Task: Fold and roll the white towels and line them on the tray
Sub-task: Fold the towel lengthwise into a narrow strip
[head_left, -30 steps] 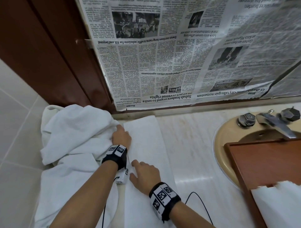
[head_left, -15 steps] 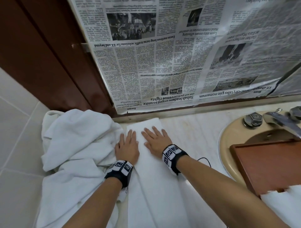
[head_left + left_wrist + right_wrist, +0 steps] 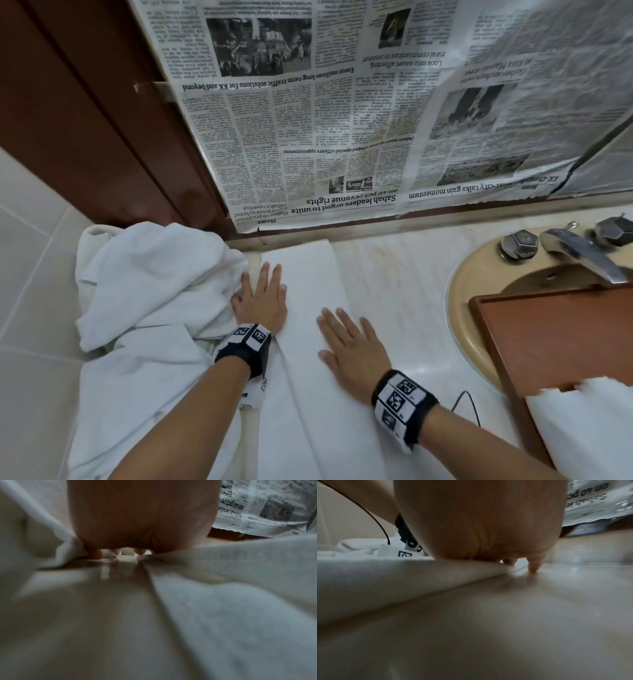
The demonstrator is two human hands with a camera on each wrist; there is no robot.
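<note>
A white towel (image 3: 308, 284) folded into a long strip lies flat on the marble counter (image 3: 404, 281), running from the wall toward me. My left hand (image 3: 262, 298) lies flat on its left edge, fingers straight, beside a pile of loose white towels (image 3: 147, 291). My right hand (image 3: 349, 342) presses flat on the strip's right edge, lower down. In the right wrist view the fingertips (image 3: 533, 568) touch the counter just past the towel's edge (image 3: 402, 577). The wooden tray (image 3: 561, 339) sits over the sink at the right, with a white towel (image 3: 582, 425) on its near end.
A beige sink (image 3: 479, 274) with a metal tap (image 3: 582, 257) and two knobs lies under the tray. Newspaper (image 3: 376, 120) covers the wall behind the counter. A dark wooden panel (image 3: 85, 120) stands at the back left. A thin black cable (image 3: 469, 404) trails beside my right wrist.
Both hands were side by side at the strip's far end half a second ago. The right hand has slid down toward me along the right edge; the left hand stays near the top.
</note>
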